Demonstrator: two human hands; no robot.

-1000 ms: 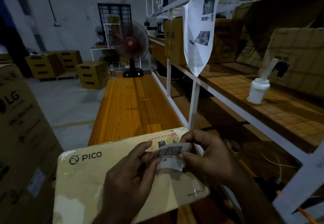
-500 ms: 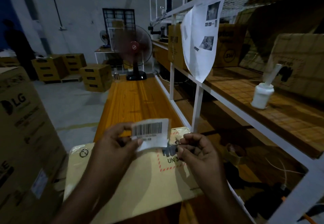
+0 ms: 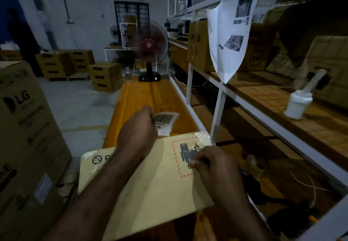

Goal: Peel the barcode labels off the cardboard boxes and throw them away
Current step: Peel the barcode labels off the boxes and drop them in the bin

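Left hand (image 3: 138,128): raised over the far edge of the box, fingers curled, pinching the label by its left end
Label (image 3: 166,120): off the box and in the air over the bench, barcode side towards the camera, its free end curling; white, with black bars and small print beneath them
Box (image 3: 150,182): flat, pale cardboard under clear wrap, lying across the near end of the bench, below both forearms; a round logo shows at its left corner, a red-dashed square mark with a dark picture at its right
Right hand (image 3: 213,163): lying on the right part of the box, fingers bent, tips down on the red-dashed mark; whether they pinch anything there I cannot tell
Bench (image 3: 148,97): long, orange wood, running away from the camera
Fan (image 3: 148,47): standing at the far end of the bench, red hub, blades blurred
LG carton (image 3: 24,127): tall, brown, close on the left
Rack (image 3: 219,97): white frame with wooden shelves along the right
Bottle (image 3: 298,102): white, on the middle shelf, a pale stick leaning out of its top
Sheet (image 3: 228,33): printed paper hanging from the top rail of the rack
Tape roll (image 3: 257,166): on the low shelf, just right of the right hand
Cartons (image 3: 105,76): stacked on the floor at the back left, dim
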